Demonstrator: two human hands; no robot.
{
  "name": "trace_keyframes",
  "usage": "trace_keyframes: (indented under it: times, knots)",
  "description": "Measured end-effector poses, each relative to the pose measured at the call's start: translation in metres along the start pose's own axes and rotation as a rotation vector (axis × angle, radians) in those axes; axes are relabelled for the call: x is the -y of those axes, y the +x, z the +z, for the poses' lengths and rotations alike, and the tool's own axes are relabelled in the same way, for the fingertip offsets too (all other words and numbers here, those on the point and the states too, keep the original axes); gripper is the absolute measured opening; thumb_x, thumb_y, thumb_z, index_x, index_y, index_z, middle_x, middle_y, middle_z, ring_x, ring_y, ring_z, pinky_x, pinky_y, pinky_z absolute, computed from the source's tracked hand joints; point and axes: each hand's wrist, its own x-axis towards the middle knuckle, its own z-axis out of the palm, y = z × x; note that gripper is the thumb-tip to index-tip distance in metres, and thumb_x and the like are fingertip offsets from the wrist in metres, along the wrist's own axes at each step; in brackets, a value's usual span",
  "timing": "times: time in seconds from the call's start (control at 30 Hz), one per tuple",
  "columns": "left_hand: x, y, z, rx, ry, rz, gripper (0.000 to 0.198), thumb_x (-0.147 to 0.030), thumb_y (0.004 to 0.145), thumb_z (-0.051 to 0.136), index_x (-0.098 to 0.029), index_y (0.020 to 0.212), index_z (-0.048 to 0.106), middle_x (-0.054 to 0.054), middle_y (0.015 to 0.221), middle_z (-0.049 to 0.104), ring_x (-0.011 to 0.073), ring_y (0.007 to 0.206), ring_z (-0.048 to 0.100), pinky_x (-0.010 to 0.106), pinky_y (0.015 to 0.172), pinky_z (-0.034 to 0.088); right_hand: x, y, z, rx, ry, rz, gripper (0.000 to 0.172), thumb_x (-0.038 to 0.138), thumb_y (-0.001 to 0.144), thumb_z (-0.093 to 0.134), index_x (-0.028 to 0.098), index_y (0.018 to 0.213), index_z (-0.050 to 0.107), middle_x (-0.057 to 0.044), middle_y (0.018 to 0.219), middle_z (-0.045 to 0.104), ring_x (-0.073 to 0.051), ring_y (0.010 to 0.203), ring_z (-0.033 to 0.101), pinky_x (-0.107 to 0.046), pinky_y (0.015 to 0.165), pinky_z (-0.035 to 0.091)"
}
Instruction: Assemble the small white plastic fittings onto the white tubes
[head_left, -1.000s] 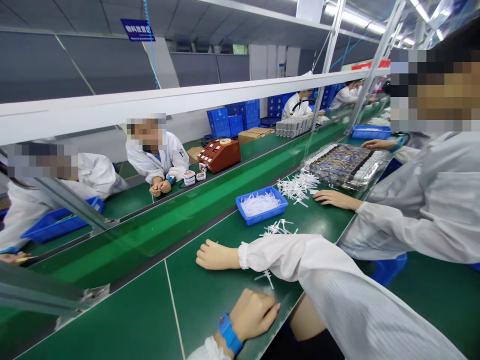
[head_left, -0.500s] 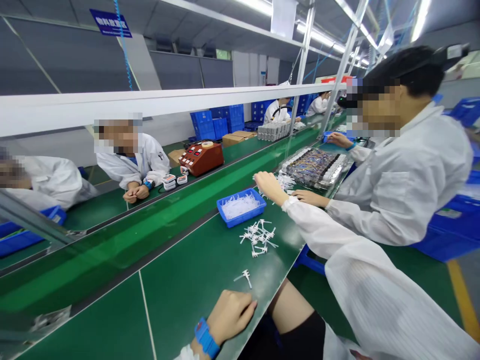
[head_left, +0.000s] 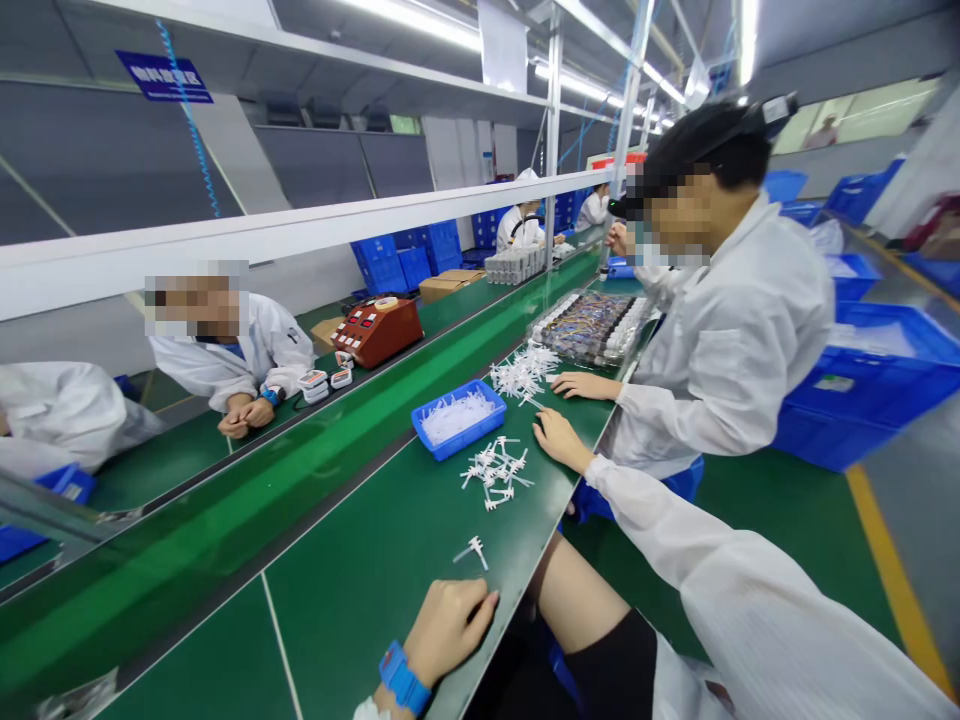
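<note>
My left hand (head_left: 454, 625), with a blue band at the wrist, rests curled on the green table near its front edge. No object shows in its fingers, and their tips are partly hidden. Just beyond it lies a single white plastic piece with thin pale tubes (head_left: 474, 550). My right hand (head_left: 562, 440) lies palm down on the table with its fingers extended, and I see nothing in it. To its left is a small pile of similar tubed pieces (head_left: 495, 470). A larger heap of white pieces (head_left: 523, 372) lies beyond its fingertips.
A blue tray (head_left: 499, 408) holds thin translucent tubes. At right, a co-worker's hand (head_left: 586, 386) rests beside the heap, near a bagged bundle of wired parts (head_left: 589, 325). A red-brown control box (head_left: 377, 335) stands across the green belt, near a seated person's clasped hands (head_left: 246, 415).
My right hand has come back from above the white heap and down onto the table near its edge. The co-worker's far hand has risen toward their head. My left hand stays put; the view has shifted.
</note>
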Motion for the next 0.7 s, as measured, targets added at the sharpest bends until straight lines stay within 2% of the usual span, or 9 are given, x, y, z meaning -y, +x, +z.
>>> trace_keyframes:
  times: [0.1, 0.2, 0.4, 0.6, 0.7]
  knots:
    - [0.000, 0.000, 0.001, -0.010, -0.011, -0.024, 0.035, -0.028, 0.097, 0.033, -0.019, 0.064, 0.041, -0.001, 0.059, 0.057, 0.0118, 0.055, 0.056, 0.024, 0.055, 0.031, 0.013, -0.007, -0.007, -0.047, 0.047, 0.024, 0.028, 0.026, 0.095, 0.037, 0.009, 0.109, 0.054, -0.020, 0.118, 0.055, -0.026, 0.107, 0.053, -0.038, 0.089, 0.043]
    - [0.003, 0.002, 0.002, -0.066, -0.013, -0.103, 0.036, -0.031, 0.098, 0.033, -0.019, 0.064, 0.041, -0.001, 0.060, 0.056, 0.0121, 0.054, 0.054, 0.024, 0.055, 0.032, 0.031, -0.015, -0.017, -0.078, 0.103, 0.016, 0.028, 0.026, 0.098, 0.032, 0.011, 0.101, 0.055, -0.015, 0.103, 0.058, -0.023, 0.093, 0.054, -0.035, 0.082, 0.045]
    - [0.008, 0.009, -0.004, -0.189, -0.007, -0.274, 0.032, -0.035, 0.094, 0.040, -0.020, 0.066, 0.042, -0.001, 0.064, 0.054, 0.0133, 0.056, 0.052, 0.024, 0.055, 0.034, 0.059, -0.030, -0.034, -0.073, 0.225, -0.160, 0.027, 0.021, 0.098, 0.031, 0.015, 0.086, 0.054, -0.006, 0.085, 0.056, -0.018, 0.080, 0.051, -0.030, 0.077, 0.043]
    - [0.004, 0.013, -0.012, -0.247, -0.085, -0.328, 0.013, -0.034, 0.089, 0.049, -0.020, 0.086, 0.049, 0.003, 0.084, 0.056, 0.0173, 0.073, 0.055, 0.029, 0.067, 0.044, 0.064, -0.033, -0.040, -0.051, 0.335, -0.284, 0.026, 0.019, 0.097, 0.031, 0.016, 0.084, 0.053, -0.006, 0.082, 0.056, -0.019, 0.080, 0.050, -0.032, 0.075, 0.042]
    - [0.006, 0.015, -0.013, -0.238, -0.146, -0.309, 0.014, -0.032, 0.090, 0.048, -0.020, 0.097, 0.051, 0.006, 0.095, 0.056, 0.0208, 0.086, 0.056, 0.034, 0.077, 0.046, 0.062, -0.033, -0.039, -0.022, 0.386, -0.299, 0.025, 0.019, 0.097, 0.032, 0.016, 0.085, 0.053, -0.007, 0.084, 0.056, -0.020, 0.081, 0.050, -0.034, 0.076, 0.042]
